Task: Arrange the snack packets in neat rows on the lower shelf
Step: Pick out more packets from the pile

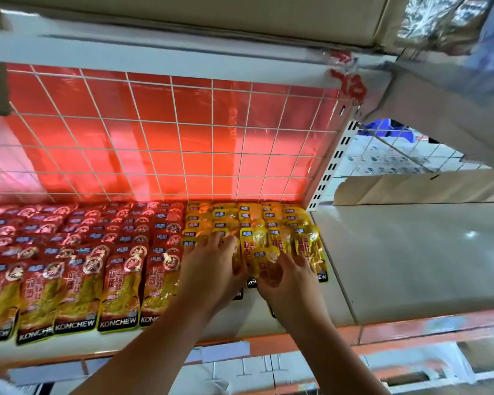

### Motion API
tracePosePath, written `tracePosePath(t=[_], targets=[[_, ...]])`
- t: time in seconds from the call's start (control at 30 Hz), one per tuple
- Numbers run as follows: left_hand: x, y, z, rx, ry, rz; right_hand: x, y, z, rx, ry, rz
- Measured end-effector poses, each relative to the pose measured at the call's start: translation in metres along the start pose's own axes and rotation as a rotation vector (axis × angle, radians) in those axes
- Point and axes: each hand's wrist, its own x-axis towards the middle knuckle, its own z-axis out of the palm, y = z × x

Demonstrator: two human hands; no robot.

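Observation:
Rows of red snack packets (77, 283) cover the left part of the white lower shelf (291, 323). To their right lie overlapping rows of yellow snack packets (254, 223). My left hand (211, 266) lies flat with spread fingers on the front yellow packets, next to the red ones. My right hand (291, 280) holds a yellow packet (265, 263) from below, fingers curled around its lower part, over the front of the yellow rows.
A white wire grid (169, 138) with red backing stands behind the packets. A bare white shelf section (411, 252) extends to the right, with cardboard boxes (411, 186) behind it. The upper shelf (154, 52) hangs overhead. An orange price rail (411, 329) runs along the front edge.

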Motion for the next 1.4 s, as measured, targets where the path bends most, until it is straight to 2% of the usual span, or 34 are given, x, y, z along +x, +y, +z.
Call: tracePosePath(t=[0.23,0.47,0.9,1.4], targets=[[0.000,-0.004,0.007,0.029,0.022,0.015,0.006,0.007,0.006,-0.024,-0.005,-0.003],[-0.024,-0.022,0.017,0.129,0.092,0.164,0.014,-0.004,0.021,-0.026,0.055,-0.006],[-0.031,-0.022,0.021,0.055,0.086,0.122,0.019,-0.017,0.036,-0.066,0.070,0.032],[-0.033,-0.022,0.020,0.029,0.087,0.119,0.019,-0.015,0.037,-0.049,0.107,-0.028]])
